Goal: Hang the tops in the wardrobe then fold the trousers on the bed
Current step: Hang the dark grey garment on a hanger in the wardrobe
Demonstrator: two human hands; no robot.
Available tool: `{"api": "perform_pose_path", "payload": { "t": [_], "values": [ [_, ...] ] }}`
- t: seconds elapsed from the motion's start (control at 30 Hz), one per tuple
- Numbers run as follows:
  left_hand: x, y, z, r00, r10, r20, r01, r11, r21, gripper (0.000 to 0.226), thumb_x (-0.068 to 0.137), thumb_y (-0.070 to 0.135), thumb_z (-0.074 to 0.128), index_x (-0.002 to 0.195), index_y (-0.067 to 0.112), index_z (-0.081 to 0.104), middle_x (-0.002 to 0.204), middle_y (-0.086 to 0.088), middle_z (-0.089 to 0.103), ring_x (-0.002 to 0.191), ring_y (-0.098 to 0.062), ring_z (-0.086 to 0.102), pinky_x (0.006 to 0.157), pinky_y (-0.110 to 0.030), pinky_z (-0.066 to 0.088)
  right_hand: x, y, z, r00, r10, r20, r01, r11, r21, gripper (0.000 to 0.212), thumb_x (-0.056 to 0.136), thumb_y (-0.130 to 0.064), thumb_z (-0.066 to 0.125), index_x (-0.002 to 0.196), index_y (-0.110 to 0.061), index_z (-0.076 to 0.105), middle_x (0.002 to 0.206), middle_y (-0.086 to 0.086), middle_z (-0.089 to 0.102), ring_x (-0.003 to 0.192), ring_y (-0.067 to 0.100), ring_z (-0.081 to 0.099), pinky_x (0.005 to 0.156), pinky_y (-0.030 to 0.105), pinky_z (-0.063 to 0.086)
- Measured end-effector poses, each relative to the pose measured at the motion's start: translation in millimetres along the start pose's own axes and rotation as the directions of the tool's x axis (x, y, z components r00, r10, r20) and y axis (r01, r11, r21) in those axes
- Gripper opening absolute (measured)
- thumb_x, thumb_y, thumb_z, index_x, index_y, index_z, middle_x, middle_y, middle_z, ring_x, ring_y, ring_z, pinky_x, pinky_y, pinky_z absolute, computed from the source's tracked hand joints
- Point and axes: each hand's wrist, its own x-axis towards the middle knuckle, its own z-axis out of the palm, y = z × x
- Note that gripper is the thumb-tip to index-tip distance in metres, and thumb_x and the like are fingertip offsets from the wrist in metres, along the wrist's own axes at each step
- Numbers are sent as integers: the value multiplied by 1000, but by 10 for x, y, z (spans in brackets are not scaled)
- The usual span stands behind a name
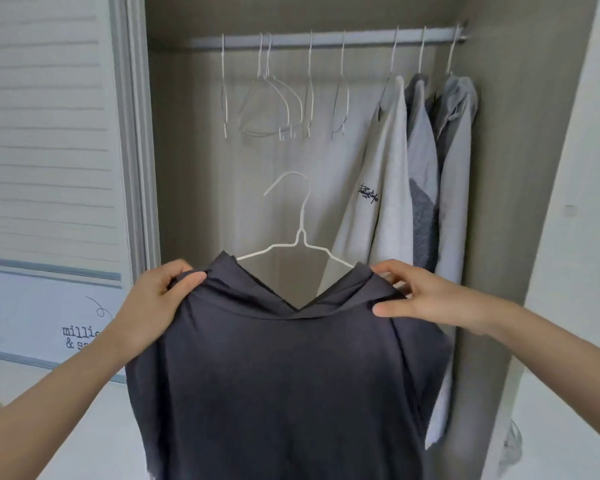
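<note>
Hands grip smooth dark top on wire hanger.

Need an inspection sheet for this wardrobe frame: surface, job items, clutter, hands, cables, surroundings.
Surface: wardrobe rail, several empty hangers on its left part.
Job's things: dark top on a white hanger, not yet on the rail; three grey tops hang at the right.
Clutter: nothing seen.
Hands: left hand and right hand each grip a shoulder of the dark top.
Cables: nothing seen.
Surroundings: slatted sliding door to the left.
</note>
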Motion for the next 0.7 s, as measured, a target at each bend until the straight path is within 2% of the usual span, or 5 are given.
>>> {"api": "perform_pose_path", "payload": {
  "t": [0.17,0.27,0.33,0.47,0.7],
  "values": [
    [91,-38,-79,997,-14,-81,9,998,-56,29,97,24,56,68,21,55,58,9,49,57,-5,42,57,-16,32,-75,9,-52,991,33,-126,-70,952,-299,87,55,-96,35,101,-26,59,97,-9,65,89,6,61,87,26,47],
    [215,-10,-132,998,-4,-70,-1,997,-73,28,96,24,57,68,21,57,59,9,51,58,-5,44,58,-15,33,-94,-80,-25,993,-53,-105,31,979,-200,38,90,-61,45,74,-27,49,70,-6,47,65,7,42,68,31,40],
    [316,-59,-176,997,24,-75,-24,1000,-3,26,95,29,57,69,23,58,62,8,56,60,-8,50,62,-17,37,-162,-225,-20,998,-38,-52,39,999,12,37,100,-33,46,63,-28,48,67,-7,39,64,7,36,61,27,31],
    [547,-158,-284,993,112,-27,-89,894,439,33,91,52,47,67,29,48,66,8,55,64,-11,56,61,-34,46,-296,-447,-63,996,-14,-83,40,948,316,37,100,-24,46,67,-22,62,71,-3,59,70,10,51,62,20,39],
    [879,56,6,997,41,67,-62,935,348,22,86,5,66,95,25,65,97,-2,64,87,-22,65,80,-30,48,-437,-769,-311,896,279,-345,12,763,646,25,97,-20,52,92,-3,70,81,12,74,64,17,69,58,22,56]
  ]
}}
